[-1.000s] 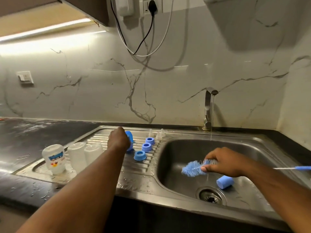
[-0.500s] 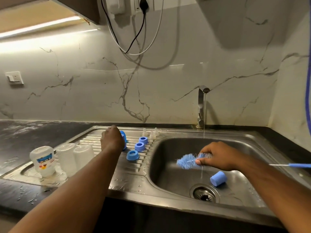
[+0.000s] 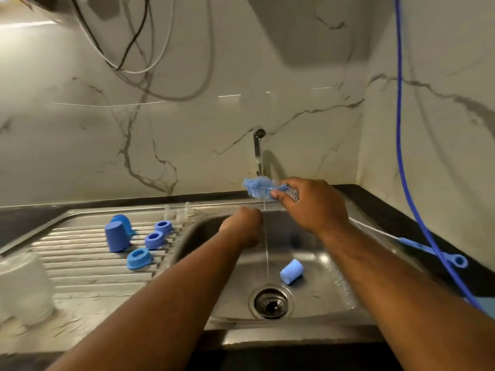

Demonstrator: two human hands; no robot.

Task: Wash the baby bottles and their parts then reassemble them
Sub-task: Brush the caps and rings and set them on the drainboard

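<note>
- The right hand [image 3: 313,207] is pinching the bottle brush [image 3: 258,186] by its bristles.
- The left hand [image 3: 242,228] is hovering over the sink [image 3: 281,333]; I can't tell its grip.
- The blue cap [image 3: 292,271] is lying sideways by the drain [image 3: 271,303], lower-right of the left hand, which I'm judging nearer.

marble wall [image 3: 187,129], black counter [image 3: 401,210], steel sink [image 3: 308,311]

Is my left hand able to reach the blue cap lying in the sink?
Probably yes. The left hand hangs over the sink, and the cap lies beside the drain with only the thin water stream between. The right hand holds the brush higher up.
</note>
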